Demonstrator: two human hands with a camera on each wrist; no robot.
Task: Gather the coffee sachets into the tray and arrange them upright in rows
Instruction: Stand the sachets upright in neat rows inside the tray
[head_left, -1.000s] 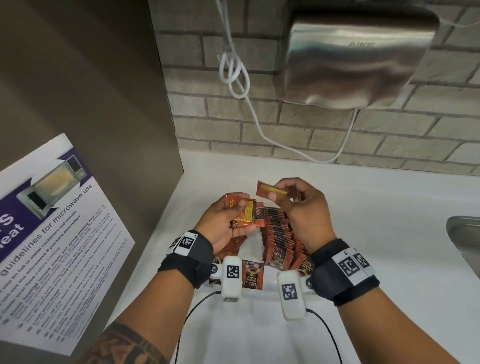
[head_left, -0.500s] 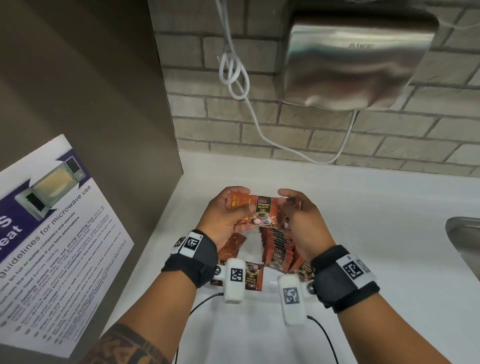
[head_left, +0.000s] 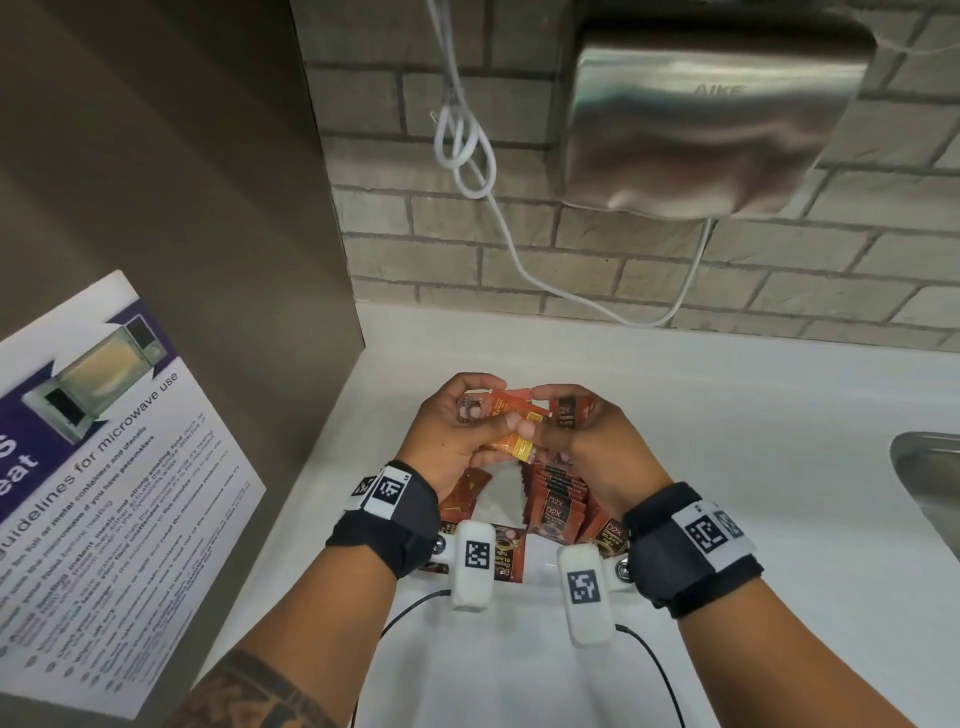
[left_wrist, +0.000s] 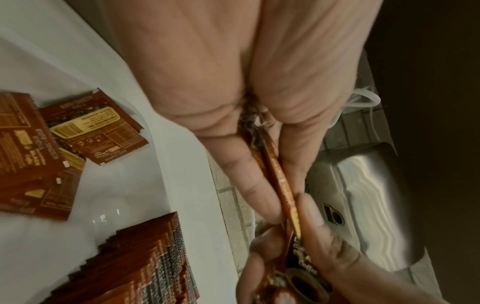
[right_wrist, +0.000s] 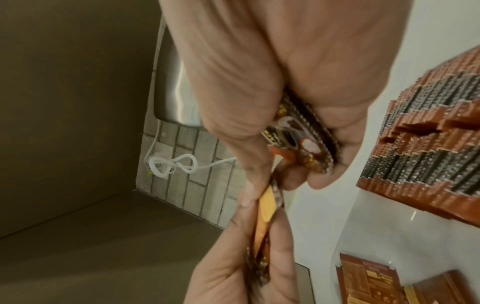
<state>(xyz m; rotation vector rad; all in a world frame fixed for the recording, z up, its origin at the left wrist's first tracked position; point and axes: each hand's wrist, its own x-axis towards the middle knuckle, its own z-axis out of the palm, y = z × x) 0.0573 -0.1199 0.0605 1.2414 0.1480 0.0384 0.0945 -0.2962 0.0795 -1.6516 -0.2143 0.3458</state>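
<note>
Head view: my left hand (head_left: 457, 431) grips a small stack of coffee sachets (head_left: 511, 421), fingers (head_left: 501, 423) curled around them, while my right hand (head_left: 597, 441) pinches another sachet (head_left: 569, 413) against the stack. Below, a row of upright sachets (head_left: 558, 501) stands in the white tray (head_left: 498, 649) on the table (head_left: 753, 441); loose sachets (left_wrist: 96, 127) lie flat beside the row.

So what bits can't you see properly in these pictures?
- How many sachets the left hand grips: head view, fingers cover them.
- The sachet in the right hand: right wrist view, palm hides most of it.
- The tray and its front row: head view, both wrists and their cameras block them.
- Loose sachets: left wrist view, cut by the left edge.
- The sink: head view, cut by the right edge.
</note>
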